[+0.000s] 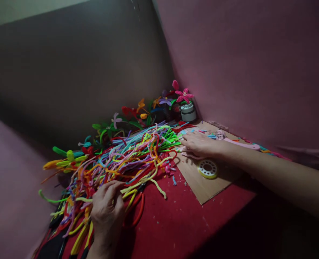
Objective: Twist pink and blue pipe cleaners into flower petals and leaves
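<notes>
A large tangled heap of pipe cleaners (132,154) in many colours spreads over the red tabletop. My left hand (108,205) is at the near edge of the heap, its fingers curled with thumb and forefinger close together. Whatever lies between them is hidden, though pale yellow stems pass right beside it. Over the cardboard sheet (200,187), my right hand (197,143) reaches palm down to the heap's right end. Its fingers are stretched out and touch the ends of green and pink stems; the fingertips are partly hidden.
A white tape roll (207,168) lies on the cardboard, below my right wrist. Behind my forearm is a pink-handled tool (243,144). Pipe-cleaner flowers (184,95) and a grey-white round container (188,112) line the back. Yellow-and-black handles (80,239) stick out at lower left. Walls close the corner.
</notes>
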### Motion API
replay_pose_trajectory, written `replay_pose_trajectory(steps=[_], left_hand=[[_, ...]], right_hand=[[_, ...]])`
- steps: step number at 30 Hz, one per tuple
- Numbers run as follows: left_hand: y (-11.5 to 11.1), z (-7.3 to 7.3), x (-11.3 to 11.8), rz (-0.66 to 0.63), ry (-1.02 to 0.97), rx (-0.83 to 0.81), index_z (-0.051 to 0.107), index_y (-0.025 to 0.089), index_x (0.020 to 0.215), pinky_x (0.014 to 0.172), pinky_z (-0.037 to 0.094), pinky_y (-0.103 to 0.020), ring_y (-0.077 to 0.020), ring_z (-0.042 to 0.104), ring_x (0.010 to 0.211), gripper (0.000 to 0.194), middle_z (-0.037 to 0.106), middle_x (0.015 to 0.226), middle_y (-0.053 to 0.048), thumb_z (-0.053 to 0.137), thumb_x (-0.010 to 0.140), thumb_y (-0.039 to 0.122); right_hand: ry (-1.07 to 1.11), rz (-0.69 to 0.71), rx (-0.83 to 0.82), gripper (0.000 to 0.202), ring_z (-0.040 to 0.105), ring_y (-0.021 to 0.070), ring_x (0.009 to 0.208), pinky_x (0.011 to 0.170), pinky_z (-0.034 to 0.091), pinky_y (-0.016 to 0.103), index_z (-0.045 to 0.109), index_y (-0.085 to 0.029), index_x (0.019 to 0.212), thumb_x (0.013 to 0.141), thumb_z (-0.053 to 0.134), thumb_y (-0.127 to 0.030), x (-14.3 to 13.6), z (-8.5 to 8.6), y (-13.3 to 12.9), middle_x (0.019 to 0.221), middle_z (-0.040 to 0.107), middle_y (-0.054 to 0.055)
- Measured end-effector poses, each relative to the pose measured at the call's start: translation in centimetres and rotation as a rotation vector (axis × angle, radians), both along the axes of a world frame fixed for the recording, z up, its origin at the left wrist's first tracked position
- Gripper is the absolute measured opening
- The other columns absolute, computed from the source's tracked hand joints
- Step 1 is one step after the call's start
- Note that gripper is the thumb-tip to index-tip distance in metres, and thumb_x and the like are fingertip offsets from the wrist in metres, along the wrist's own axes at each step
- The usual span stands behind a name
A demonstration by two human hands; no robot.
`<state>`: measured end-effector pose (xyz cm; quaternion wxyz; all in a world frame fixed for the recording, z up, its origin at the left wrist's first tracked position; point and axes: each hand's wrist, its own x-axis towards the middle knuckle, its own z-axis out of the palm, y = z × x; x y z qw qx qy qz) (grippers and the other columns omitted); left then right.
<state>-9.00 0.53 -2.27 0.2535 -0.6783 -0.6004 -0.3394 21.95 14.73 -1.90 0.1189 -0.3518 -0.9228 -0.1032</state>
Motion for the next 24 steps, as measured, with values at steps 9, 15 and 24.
replay_pose_trajectory(steps=[9,15,24], left_hand=[[-0.1,-0.1,-0.1,-0.006,-0.035,-0.047,0.064,0.022,0.079,0.081,0.042,-0.031,-0.0170,0.056,0.087,0.018,0.061,0.088,-0.003,0.047,0.078,0.014],[0.3,-0.6,-0.2,0.000,-0.003,-0.092,0.062,0.021,0.081,0.079,0.042,-0.032,-0.0176,0.055,0.084,0.018,0.061,0.086,-0.004,0.046,0.078,0.013],[0.5,-1.4,0.1,0.092,0.078,-0.397,0.060,0.018,0.086,0.076,0.040,-0.034,-0.0194,0.054,0.081,0.017,0.060,0.085,-0.006,0.045,0.080,0.016]], right_hand=[[-0.034,0.017,-0.125,0.026,0.050,0.0214,0.083,0.067,0.033,0.031,0.057,-0.015,0.093,0.087,0.039,-0.034,-0.2,1.0,-0.8,0.095,0.057,0.013],[0.092,-0.042,0.040,0.020,0.049,0.0238,0.088,0.072,0.035,0.033,0.057,-0.012,0.091,0.076,0.053,-0.026,-1.2,2.6,-1.7,0.095,0.058,0.014],[0.068,0.336,-0.105,0.022,0.050,0.0206,0.085,0.071,0.036,0.033,0.060,-0.016,0.093,0.078,0.045,-0.010,-7.2,1.9,-6.3,0.094,0.059,0.010]])
